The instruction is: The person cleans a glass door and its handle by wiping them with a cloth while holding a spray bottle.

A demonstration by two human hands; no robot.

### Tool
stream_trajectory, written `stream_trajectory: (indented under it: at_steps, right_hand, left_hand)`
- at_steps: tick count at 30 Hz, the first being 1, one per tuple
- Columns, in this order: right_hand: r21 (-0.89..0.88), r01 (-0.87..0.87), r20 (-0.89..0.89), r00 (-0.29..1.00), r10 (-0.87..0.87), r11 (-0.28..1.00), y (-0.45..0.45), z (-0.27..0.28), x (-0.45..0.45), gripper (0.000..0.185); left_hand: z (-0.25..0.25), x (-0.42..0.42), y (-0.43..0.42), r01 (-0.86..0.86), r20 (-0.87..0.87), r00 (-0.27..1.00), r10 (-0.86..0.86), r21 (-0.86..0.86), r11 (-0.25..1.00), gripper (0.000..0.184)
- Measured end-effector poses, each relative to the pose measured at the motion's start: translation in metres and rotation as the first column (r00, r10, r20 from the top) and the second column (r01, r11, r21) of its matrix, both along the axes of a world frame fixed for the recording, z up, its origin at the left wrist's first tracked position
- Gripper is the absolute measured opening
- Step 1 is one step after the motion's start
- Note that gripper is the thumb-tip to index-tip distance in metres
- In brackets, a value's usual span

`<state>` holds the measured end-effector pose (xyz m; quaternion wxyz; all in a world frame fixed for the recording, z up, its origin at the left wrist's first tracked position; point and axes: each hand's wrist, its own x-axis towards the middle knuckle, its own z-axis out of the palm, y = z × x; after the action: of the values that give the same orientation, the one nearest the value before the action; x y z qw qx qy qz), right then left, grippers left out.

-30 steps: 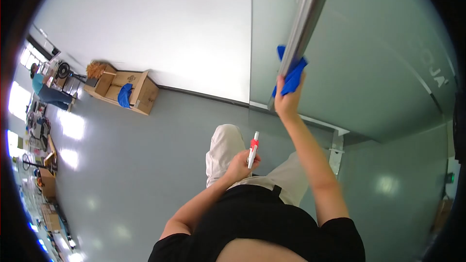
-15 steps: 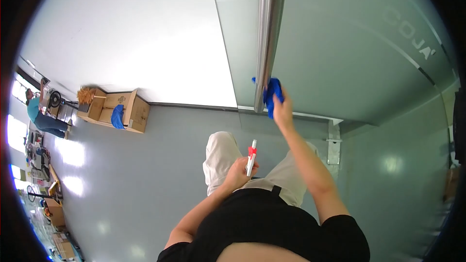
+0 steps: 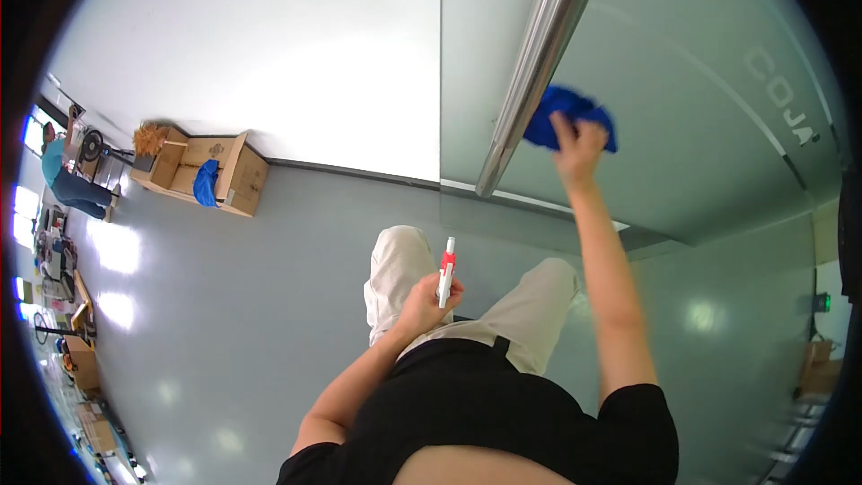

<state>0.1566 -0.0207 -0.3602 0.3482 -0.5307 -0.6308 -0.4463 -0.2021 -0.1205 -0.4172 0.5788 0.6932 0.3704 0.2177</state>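
My right hand (image 3: 579, 148) presses a crumpled blue cloth (image 3: 571, 117) against the frosted glass door (image 3: 682, 126), just right of its long steel handle (image 3: 539, 63). Cloth and fingers are slightly blurred. Low in front of my lap, my left hand (image 3: 429, 305) is closed around a spray bottle, whose white and red spray head (image 3: 446, 274) points forward, towards the wall. The bottle's body is hidden beneath the head and hand.
A white wall (image 3: 269, 54) meets the glass on the left. An open cardboard box (image 3: 242, 184) with a blue cloth draped over its edge stands against that wall. At far left, a person (image 3: 67, 171) stands near a wheel. Grey floor (image 3: 269, 287) lies below.
My right hand has moved the blue cloth from the handle's lower end up and right onto the glass. My left hand still holds the spray bottle. The view has shifted slightly.
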Motion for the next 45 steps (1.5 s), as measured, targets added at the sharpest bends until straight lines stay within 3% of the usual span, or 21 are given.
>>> stream_trajectory:
  at_steps: [3, 8, 12, 15, 18, 20, 22, 25, 27, 30, 31, 33, 34, 36, 40, 42, 45]
  right_hand:
    - [-0.276, -0.072, -0.082, 0.995, 0.052, 0.958, -0.011, -0.072, -0.027, 0.031]
    - [-0.653, -0.129, -0.077, 0.992, 0.105, 0.746, -0.032, -0.15, -0.038, 0.032]
    - [-0.673, -0.137, -0.03, 0.987, 0.158, 0.727, -0.033, -0.151, -0.022, 0.034]
    - [-0.628, -0.138, -0.014, 0.986, 0.166, 0.766, -0.042, -0.111, -0.001, 0.033]
    - [-0.536, -0.114, -0.02, 0.992, 0.122, 0.836, -0.051, -0.044, 0.028, 0.035]
    - [-0.298, -0.037, 0.031, 0.998, 0.048, 0.954, -0.055, 0.008, 0.051, 0.041]
    - [-0.061, 0.029, -0.064, 0.997, -0.033, 0.998, -0.054, 0.075, 0.074, 0.047]
    - [0.36, 0.049, -0.042, 0.998, -0.036, 0.932, -0.048, 0.21, 0.089, 0.047]
    - [0.547, 0.107, -0.156, 0.987, -0.024, 0.831, -0.041, 0.26, 0.086, 0.054]
    - [0.555, 0.223, -0.164, 0.974, -0.157, 0.802, -0.02, 0.273, 0.077, 0.063]
    - [0.521, 0.145, -0.156, 0.985, -0.073, 0.841, -0.012, 0.262, 0.056, 0.065]
    - [0.428, -0.022, -0.128, 0.988, 0.085, 0.904, 0.014, 0.224, 0.032, 0.051]
    - [0.303, -0.002, 0.013, 1.0, -0.002, 0.953, 0.01, 0.209, 0.012, 0.039]
    - [0.076, -0.061, -0.045, 0.997, 0.064, 0.995, 0.026, 0.144, 0.001, 0.031]
    - [-0.198, -0.041, 0.173, 0.982, 0.077, 0.979, 0.003, 0.07, -0.018, 0.04]
    - [-0.304, -0.08, 0.234, 0.96, 0.155, 0.949, -0.002, 0.059, -0.016, 0.043]
    - [-0.365, -0.07, 0.247, 0.954, 0.17, 0.928, -0.009, 0.099, -0.018, 0.042]
  left_hand:
    - [-0.003, 0.0, 0.002, 0.009, -0.022, 1.0, -0.009, 0.019, 1.0, 0.015]
    - [-0.004, 0.001, 0.003, 0.027, -0.058, 0.998, -0.023, 0.064, 0.998, 0.014]
    - [0.003, 0.0, 0.001, 0.031, -0.083, 0.996, -0.027, 0.052, 0.998, 0.012]
    - [0.0, -0.004, -0.003, 0.064, -0.069, 0.996, -0.058, 0.081, 0.995, 0.013]
    - [0.002, -0.002, 0.002, 0.121, -0.089, 0.989, -0.114, 0.073, 0.99, 0.015]
    - [0.0, 0.002, 0.003, 0.112, -0.072, 0.992, -0.108, 0.06, 0.992, 0.015]
    - [0.0, 0.005, 0.006, 0.121, -0.07, 0.991, -0.118, 0.038, 0.992, 0.015]
    - [0.002, 0.011, 0.012, 0.146, -0.074, 0.987, -0.143, 0.033, 0.989, 0.015]
    - [-0.005, 0.015, 0.013, 0.138, -0.064, 0.989, -0.133, 0.082, 0.987, 0.016]
    - [0.0, 0.02, 0.012, 0.131, -0.074, 0.989, -0.127, 0.045, 0.99, 0.016]
    - [-0.002, 0.02, 0.012, 0.135, -0.075, 0.989, -0.131, 0.048, 0.99, 0.016]
    - [-0.004, 0.022, 0.011, 0.14, -0.079, 0.988, -0.136, 0.054, 0.989, 0.016]
    - [-0.007, 0.021, 0.012, 0.158, -0.08, 0.985, -0.15, 0.097, 0.983, 0.015]
    - [-0.01, 0.021, 0.011, 0.165, -0.092, 0.983, -0.157, 0.091, 0.982, 0.015]
    - [-0.011, 0.016, 0.011, 0.133, -0.074, 0.989, -0.127, 0.081, 0.988, 0.016]
    - [-0.009, 0.011, 0.009, 0.105, -0.064, 0.993, -0.102, 0.049, 0.993, 0.016]
    - [-0.012, 0.005, 0.006, 0.092, -0.045, 0.995, -0.09, 0.047, 0.995, 0.017]
